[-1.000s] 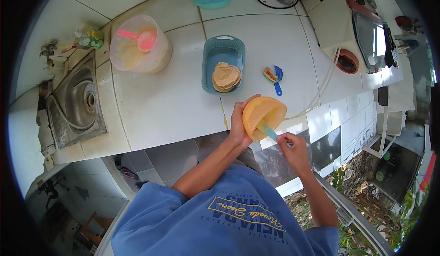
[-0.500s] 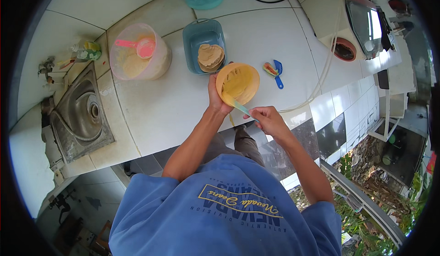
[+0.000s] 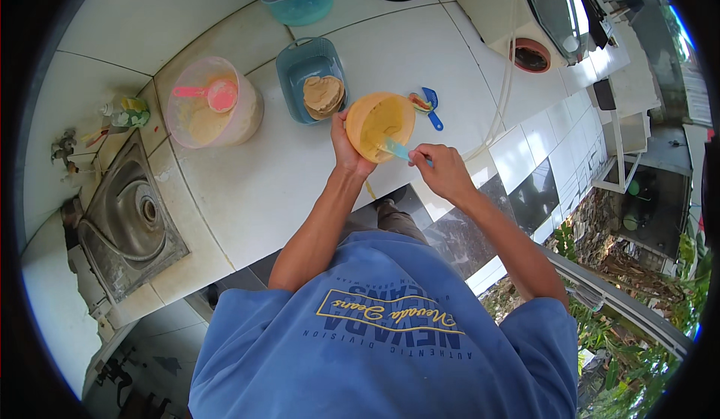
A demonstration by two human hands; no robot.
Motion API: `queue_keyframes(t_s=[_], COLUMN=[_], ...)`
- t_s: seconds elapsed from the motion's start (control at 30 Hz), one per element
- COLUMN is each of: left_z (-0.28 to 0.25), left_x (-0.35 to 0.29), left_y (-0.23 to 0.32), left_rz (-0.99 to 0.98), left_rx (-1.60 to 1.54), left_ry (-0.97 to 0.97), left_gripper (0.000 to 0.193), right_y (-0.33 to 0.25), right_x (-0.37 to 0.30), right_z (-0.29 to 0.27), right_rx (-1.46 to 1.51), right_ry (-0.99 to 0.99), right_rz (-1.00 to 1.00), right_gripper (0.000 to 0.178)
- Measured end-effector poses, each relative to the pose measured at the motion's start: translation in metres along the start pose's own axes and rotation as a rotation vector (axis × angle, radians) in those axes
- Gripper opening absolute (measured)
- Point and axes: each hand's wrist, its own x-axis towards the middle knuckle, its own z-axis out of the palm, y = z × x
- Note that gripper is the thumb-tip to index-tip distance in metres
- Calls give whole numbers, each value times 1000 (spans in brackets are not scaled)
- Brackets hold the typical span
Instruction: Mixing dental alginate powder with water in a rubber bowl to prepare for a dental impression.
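Note:
My left hand (image 3: 350,151) is closed round the side of an orange plastic bowl (image 3: 360,115), which is tilted so that its inside shows. Thick yellow paste (image 3: 386,123) coats the inner wall. In my right hand (image 3: 444,170) is the handle of a pale blue spatula (image 3: 397,150); its blade rests within the bowl, by the lower right rim. Just beyond my left hand, a blue-grey plastic basket (image 3: 289,74) holds a stack of flat, beige, roundish pieces (image 3: 324,95).
A translucent bucket (image 3: 251,115) with a pink scoop (image 3: 221,96) stands left of the basket. Farther left is a steel sink (image 3: 146,209). A small blue tool (image 3: 432,108) lies beyond the bowl. A teal tub (image 3: 300,6) and a pale appliance (image 3: 495,14) stand at the back.
The spatula's blade has shifted from the bowl's lower left rim to its lower right, and the bowl's opening has turned more toward the right. The whole view has shifted slightly.

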Motion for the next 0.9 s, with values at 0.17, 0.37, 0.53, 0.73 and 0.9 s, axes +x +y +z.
queue_keyframes(t_s=[0.17, 0.37, 0.53, 0.73, 0.9], left_z=[11, 25, 19, 23, 41], left_x=[-12, -13, -15, -13, -19], left_y=[4, 4, 3, 0, -3], left_rz=[5, 76, 143, 63, 42], left_rx=[42, 67, 118, 6, 46], left_ry=[22, -79, -27, -59, -44], left_gripper=[46, 51, 51, 53, 51], right_y=[-37, 0, -53, -47, -45], right_x=[-15, -18, -43, -45, -51], right_z=[-32, 17, 10, -11, -14], right_rx=[-770, 169, 833, -689, -783], right_ry=[593, 113, -46, 647, 510], right_rz=[-596, -79, 54, -626, -475], right_gripper=[25, 24, 26, 16, 13])
